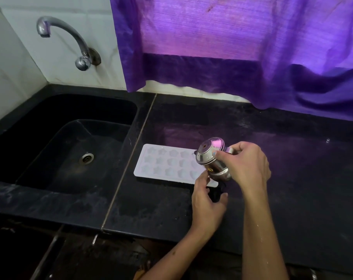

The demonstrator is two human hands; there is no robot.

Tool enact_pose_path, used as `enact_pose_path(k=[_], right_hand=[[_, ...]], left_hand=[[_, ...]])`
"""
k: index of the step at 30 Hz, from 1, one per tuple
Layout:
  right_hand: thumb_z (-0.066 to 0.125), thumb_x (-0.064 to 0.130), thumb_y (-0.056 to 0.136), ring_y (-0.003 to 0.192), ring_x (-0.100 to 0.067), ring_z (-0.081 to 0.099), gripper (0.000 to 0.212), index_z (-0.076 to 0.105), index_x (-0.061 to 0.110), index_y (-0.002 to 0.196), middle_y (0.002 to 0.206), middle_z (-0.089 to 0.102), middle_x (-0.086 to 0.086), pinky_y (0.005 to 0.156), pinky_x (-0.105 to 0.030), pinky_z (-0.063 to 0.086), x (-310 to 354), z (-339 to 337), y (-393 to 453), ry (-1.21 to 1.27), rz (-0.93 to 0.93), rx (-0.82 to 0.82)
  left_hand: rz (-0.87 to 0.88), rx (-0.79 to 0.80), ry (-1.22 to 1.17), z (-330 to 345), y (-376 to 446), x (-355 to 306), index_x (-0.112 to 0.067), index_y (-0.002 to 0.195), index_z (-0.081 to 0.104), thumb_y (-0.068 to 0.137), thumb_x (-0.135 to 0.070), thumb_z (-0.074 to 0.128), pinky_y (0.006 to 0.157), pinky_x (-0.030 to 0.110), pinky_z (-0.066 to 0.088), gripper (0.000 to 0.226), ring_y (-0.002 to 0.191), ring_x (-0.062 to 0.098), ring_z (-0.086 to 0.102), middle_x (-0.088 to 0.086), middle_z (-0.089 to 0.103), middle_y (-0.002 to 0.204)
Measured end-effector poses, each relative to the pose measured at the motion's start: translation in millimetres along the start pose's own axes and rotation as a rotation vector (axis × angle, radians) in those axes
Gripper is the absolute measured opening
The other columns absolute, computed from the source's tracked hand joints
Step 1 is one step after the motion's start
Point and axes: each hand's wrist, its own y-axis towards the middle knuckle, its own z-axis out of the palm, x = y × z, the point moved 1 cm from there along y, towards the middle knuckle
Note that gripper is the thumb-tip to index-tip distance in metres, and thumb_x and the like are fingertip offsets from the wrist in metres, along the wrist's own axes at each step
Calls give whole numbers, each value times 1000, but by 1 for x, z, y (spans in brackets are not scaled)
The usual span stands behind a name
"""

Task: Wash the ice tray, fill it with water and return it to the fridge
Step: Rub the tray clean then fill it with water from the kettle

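While the purple curtain [242, 47] hangs glowing over the back of the black counter [292, 168], you've got the dark sink [70, 142] off to your left with its chrome tap [66, 39] arching above it, and here's the white ice tray [167, 164] lying flat on the counter just right of the seam, star-shaped cells facing up. Your right hand [246, 162] is wrapped round a small steel pot [214, 158], thumb across its side, tipping it on its side above the tray's right end, mouth pointing left over the cells. Your left hand [206, 199] sits at the tray's near right corner, fingers curled round something small and dark [217, 194] right under the pot, too murky to name. So the tray lies just left of both your hands, its right end tucked beneath them
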Motion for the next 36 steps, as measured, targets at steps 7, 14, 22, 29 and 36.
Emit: enact_pose_path(k=[7, 14, 22, 29, 36], right_hand=[[76, 43, 72, 79, -23, 63, 28, 61, 20, 74, 75, 68, 2, 66, -30, 38, 3, 6, 0, -30, -13, -2], [76, 40, 75, 75, -21, 55, 25, 62, 20, 76, 76, 64, 4, 65, -29, 34, 6, 5, -1, -38, -33, 6], [76, 43, 69, 77, -20, 61, 27, 63, 20, 73, 73, 65, 6, 68, -30, 40, 5, 4, 2, 17, -8, 17], [80, 43, 63, 74, -19, 65, 28, 66, 20, 68, 69, 68, 5, 69, -36, 51, 7, 1, 5, 112, 34, 50], [81, 43, 63, 72, -19, 65, 28, 65, 20, 69, 67, 68, 5, 69, -38, 52, 13, 1, 2, 110, 6, 58]], left_hand=[[-40, -10, -27, -2, 3, 2, -37, 123, 44, 74, -8, 71, 82, -1, 34, 63, 100, -20, 46, -25, 50, 112], [-17, -28, -44, -1, 3, -1, -42, 117, 44, 72, -11, 70, 88, 6, 38, 61, 106, -8, 50, -16, 56, 116], [22, -79, -60, -5, 0, -5, -24, 126, 50, 70, -16, 67, 99, 25, 44, 59, 112, -2, 51, -11, 55, 121], [34, -99, -93, -15, -3, -15, -30, 124, 50, 73, -13, 68, 97, 21, 42, 56, 117, -5, 47, -14, 53, 125], [0, -103, -138, -24, -2, -14, -29, 126, 49, 72, -14, 68, 94, 16, 40, 59, 115, -9, 48, -18, 55, 125]])
